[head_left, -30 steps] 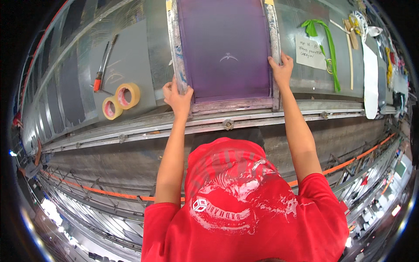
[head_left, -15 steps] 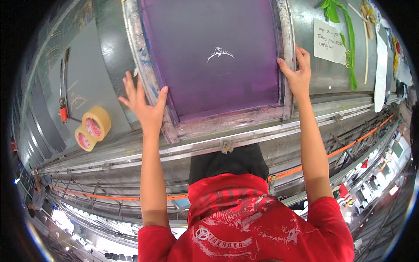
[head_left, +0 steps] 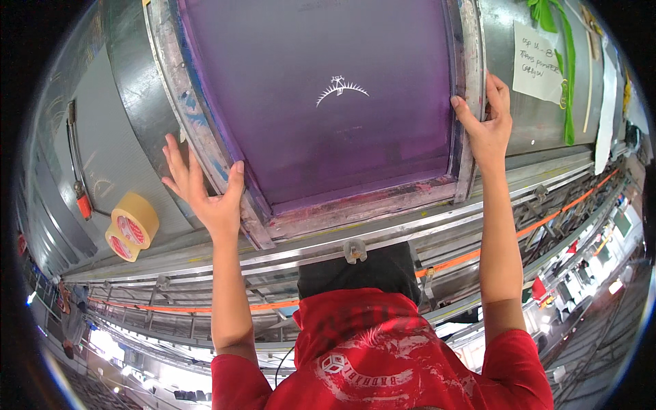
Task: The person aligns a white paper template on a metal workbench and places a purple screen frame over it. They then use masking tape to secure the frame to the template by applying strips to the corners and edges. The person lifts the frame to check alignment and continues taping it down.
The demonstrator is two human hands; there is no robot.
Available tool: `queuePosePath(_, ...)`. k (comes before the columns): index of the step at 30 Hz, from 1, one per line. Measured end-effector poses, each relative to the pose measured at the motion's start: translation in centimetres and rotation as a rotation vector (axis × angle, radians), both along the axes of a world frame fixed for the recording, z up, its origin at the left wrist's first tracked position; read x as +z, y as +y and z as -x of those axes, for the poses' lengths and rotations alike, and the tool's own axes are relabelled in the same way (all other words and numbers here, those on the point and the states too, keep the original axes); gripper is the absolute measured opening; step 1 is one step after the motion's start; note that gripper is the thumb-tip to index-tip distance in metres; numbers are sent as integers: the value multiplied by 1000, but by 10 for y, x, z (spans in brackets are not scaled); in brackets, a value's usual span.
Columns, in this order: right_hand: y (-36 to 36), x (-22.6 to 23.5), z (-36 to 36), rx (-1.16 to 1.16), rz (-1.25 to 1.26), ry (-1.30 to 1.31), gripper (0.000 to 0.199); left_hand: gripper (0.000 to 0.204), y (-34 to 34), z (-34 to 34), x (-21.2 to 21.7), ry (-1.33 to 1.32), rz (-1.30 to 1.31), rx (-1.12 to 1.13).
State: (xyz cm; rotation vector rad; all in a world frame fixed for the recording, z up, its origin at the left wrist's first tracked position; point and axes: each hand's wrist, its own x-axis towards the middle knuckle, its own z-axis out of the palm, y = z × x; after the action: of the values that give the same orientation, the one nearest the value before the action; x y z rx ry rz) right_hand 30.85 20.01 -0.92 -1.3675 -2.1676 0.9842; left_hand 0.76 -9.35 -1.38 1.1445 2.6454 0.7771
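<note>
A metal-framed printing screen (head_left: 362,208) with purple mesh (head_left: 321,150) and a small white arc design (head_left: 340,87) lies on a metal machine bed. My left hand (head_left: 201,191) is at the frame's left bar, fingers spread apart and thumb resting against the bar. On the opposite side, my right hand (head_left: 486,123) grips the right bar, with the thumb on the inner side and the fingers wrapped around the outer edge. My red shirt (head_left: 383,355) fills the lower middle.
Two rolls of tan tape (head_left: 133,222) and a red-handled tool (head_left: 82,201) lie left of the screen. A paper note (head_left: 536,61) and a green strap (head_left: 566,82) are on the right. A metal rail (head_left: 410,232) and an orange line (head_left: 478,256) run below the frame.
The screen has come closer and larger in view. My left hand has let go of the left bar and spread open. My right hand keeps its grip.
</note>
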Motion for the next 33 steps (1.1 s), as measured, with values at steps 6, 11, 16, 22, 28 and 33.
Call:
queuePosePath(6,0,-2,0,-3,17,23,64,75,1,0,2,4,19,-3)
queuePosePath(11,0,-1,1,8,4,-4,65,73,0,-1,1,6,-6,4)
queuePosePath(16,2,-4,-2,22,-9,8,65,73,0,0,-2,2,-36,-8)
queuePosePath(22,2,-2,-1,26,-9,-25,66,74,-1,1,-2,-5,-45,-14)
queuePosePath(28,0,-3,-1,15,-12,-17,66,74,-2,2,-3,17,-23,-27)
queuePosePath(33,1,-1,1,10,-6,-4,65,73,-1,2,-3,20,-19,-23)
